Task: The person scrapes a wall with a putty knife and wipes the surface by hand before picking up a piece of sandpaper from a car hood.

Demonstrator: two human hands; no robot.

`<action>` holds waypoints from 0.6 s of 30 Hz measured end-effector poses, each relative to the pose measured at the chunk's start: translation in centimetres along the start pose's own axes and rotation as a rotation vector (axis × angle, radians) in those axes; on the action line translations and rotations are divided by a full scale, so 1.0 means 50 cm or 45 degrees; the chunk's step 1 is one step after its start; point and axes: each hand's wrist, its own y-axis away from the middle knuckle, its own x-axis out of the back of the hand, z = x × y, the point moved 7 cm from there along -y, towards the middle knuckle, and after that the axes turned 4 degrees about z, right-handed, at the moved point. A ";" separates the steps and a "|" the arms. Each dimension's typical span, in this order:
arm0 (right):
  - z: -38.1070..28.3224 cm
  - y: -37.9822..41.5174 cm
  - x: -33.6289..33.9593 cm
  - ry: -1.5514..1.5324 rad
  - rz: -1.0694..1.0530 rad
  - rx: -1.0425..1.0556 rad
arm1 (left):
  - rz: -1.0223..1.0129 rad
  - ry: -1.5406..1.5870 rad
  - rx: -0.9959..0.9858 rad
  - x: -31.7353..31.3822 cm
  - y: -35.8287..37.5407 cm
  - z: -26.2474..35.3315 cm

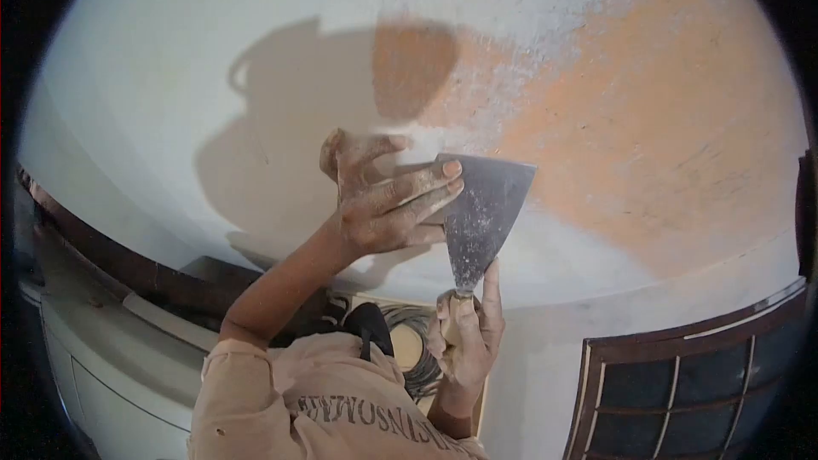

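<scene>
My right hand (pixel 467 336) is wrapped round the handle of a putty knife (pixel 487 213), with one finger stretched up along the base of the blade. The broad grey blade points upward and carries whitish specks and smears. My left hand (pixel 375 200) is open, its fingers spread, and two fingertips rest against the blade's left side. Pale dust coats both hands. Behind them is the wall (pixel 588 247), white with bare orange patches and scraped marks. A large shadow of my head and hands falls on it.
A dark-framed window (pixel 588 400) with several panes is at the lower right. On the lower left stands a pale cabinet-like surface (pixel 111 341) beside a dark ledge (pixel 119 247). A round pale object (pixel 407 347) with grey coils around it lies below, partly hidden by my shirt.
</scene>
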 end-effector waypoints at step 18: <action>0.004 0.005 -0.011 0.003 0.006 0.082 | -0.050 0.028 -0.089 0.018 -0.025 0.006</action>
